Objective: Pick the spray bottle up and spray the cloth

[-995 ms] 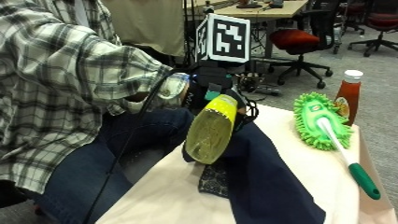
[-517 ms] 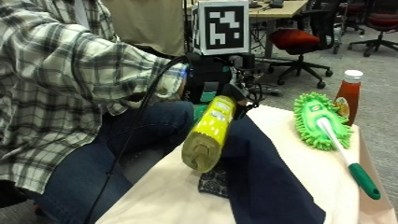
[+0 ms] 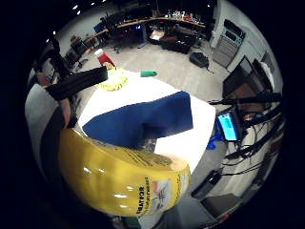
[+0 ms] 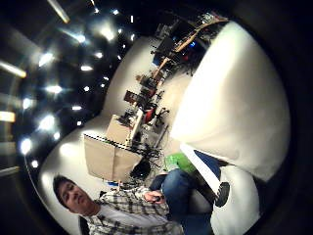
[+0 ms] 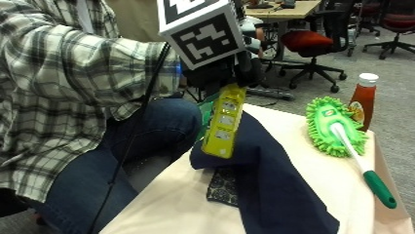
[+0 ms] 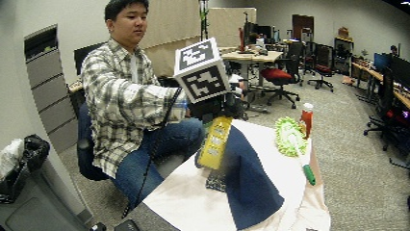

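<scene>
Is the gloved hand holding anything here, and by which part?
Yes: the right hand grips the yellow spray bottle by its top end, with the body hanging above the blue cloth.

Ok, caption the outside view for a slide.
Gloved right hand holds the yellow bottle upright above the blue cloth on the table.
</scene>
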The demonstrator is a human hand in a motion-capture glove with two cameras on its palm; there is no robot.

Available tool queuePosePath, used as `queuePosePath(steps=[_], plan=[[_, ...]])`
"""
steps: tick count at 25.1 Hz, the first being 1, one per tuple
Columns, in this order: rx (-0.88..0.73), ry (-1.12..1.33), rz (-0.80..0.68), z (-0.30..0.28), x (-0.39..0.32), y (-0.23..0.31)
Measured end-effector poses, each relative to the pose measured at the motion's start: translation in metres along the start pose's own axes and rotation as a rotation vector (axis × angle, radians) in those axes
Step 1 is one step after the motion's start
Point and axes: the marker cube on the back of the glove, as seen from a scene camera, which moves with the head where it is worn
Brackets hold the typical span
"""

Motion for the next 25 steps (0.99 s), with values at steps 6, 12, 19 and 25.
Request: queuePosePath(steps=[6,12,19,25], plan=[[0.104,-0.320,0.010,0.001,-0.034,0.003],[0.123,-0.574,0.008,0.013,-0.050,0.005],[0.089,-0.782,-0.065,0.057,-0.089,-0.022],[0.011,-0.888,-0.117,0.125,-0.111,-0.043]])
